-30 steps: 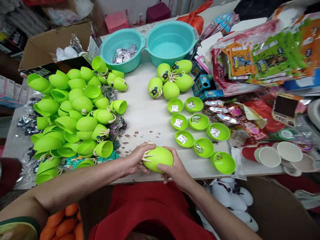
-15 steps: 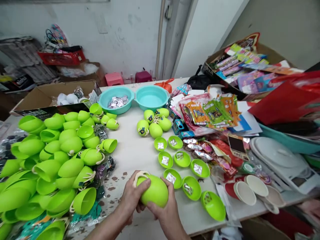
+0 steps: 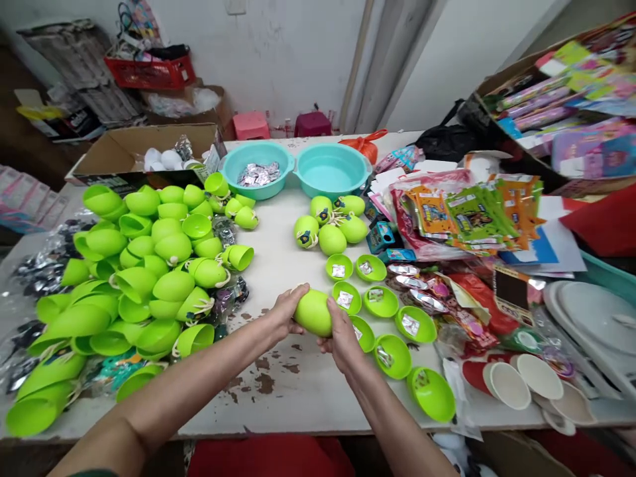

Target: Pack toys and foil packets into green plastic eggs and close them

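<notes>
Between my two hands is a closed lime-green plastic egg (image 3: 313,312), held above the table. My left hand (image 3: 288,310) grips its left end, and my right hand (image 3: 342,334) wraps round its right end with the thumb on top. Just right of it, several open green egg halves (image 3: 431,394) lie hollow side up, most with a small silver foil packet (image 3: 410,324) inside. Beyond my hands sits a cluster of closed green eggs (image 3: 332,240), some with cords and a dark sticker. On the left is a large heap of green egg shells (image 3: 173,287).
Two turquoise basins (image 3: 332,171) stand at the back, the left one holding silver packets (image 3: 259,174). A cardboard box (image 3: 149,142) is at the back left. Snack bags (image 3: 477,215), paper cups (image 3: 509,384) and a white scale (image 3: 596,324) crowd the right side.
Both hands have carried the egg forward, away from my body, toward the closed eggs. The cord seen on the egg earlier is now out of sight. The camera view has shifted.
</notes>
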`<move>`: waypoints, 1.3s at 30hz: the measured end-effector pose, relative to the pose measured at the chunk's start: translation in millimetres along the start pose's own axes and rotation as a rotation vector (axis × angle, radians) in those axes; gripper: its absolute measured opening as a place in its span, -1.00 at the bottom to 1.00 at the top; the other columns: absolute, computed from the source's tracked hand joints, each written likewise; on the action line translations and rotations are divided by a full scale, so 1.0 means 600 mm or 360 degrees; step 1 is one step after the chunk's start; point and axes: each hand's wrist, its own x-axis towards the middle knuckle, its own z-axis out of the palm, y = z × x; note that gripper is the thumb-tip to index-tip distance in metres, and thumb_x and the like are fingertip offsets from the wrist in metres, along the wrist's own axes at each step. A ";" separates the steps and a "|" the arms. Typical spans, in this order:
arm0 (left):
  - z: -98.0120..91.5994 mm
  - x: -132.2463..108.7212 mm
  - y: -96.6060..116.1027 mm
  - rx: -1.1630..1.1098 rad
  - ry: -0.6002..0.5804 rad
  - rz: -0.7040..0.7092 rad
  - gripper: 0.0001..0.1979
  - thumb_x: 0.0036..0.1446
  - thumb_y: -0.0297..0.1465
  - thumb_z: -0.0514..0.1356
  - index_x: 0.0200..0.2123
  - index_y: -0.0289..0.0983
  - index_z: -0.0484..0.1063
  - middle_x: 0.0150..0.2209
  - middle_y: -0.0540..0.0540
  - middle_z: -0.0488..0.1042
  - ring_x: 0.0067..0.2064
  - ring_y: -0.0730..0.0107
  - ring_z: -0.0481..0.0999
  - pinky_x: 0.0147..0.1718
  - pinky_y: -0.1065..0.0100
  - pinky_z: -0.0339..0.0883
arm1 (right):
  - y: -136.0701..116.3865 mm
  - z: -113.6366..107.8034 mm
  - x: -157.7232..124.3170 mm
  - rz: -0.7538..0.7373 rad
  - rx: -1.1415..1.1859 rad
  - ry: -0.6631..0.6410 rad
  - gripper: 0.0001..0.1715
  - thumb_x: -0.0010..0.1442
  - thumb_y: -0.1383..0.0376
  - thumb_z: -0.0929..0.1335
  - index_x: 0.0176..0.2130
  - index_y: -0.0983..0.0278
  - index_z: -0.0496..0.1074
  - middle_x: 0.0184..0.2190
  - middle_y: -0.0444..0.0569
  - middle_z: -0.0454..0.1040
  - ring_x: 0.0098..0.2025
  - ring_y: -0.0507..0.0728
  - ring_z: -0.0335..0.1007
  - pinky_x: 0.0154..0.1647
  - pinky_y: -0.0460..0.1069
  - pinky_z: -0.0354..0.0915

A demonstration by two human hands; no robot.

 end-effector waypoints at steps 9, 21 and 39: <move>0.001 -0.007 0.023 -0.0198 -0.0152 0.0444 -0.34 0.02 0.02 0.25 0.11 -0.18 0.25 -0.17 -0.15 0.45 -0.47 0.42 0.51 -0.68 0.49 0.38 | -0.028 0.005 0.030 -0.0246 0.0254 -0.0088 -0.33 0.07 -0.20 0.35 -0.03 0.18 0.25 -0.37 -0.12 0.46 -0.59 0.03 0.31 -0.70 -0.11 0.19; 0.081 0.181 0.242 0.0156 0.0263 0.1010 -0.31 -0.04 -0.25 0.37 0.17 -0.15 0.27 0.21 -0.28 0.22 0.00 0.04 0.49 -0.10 0.10 0.49 | -0.069 -0.047 0.095 -0.0326 -0.0065 0.0238 -0.20 -0.20 -0.10 0.54 -0.06 0.24 0.38 -0.02 0.01 0.40 -0.12 0.22 0.49 -0.31 -0.01 0.44; -0.264 0.110 0.113 0.1604 0.1519 0.0645 -0.57 0.34 -0.50 -0.17 0.22 -0.29 0.20 -0.01 -0.34 0.48 0.01 0.03 0.49 -0.07 0.12 0.32 | 0.131 -0.031 -0.009 0.0006 -0.0303 -0.0067 -0.34 -0.07 -0.09 0.50 -0.11 0.26 0.42 -0.11 0.03 0.42 -0.19 0.23 0.49 -0.36 0.04 0.46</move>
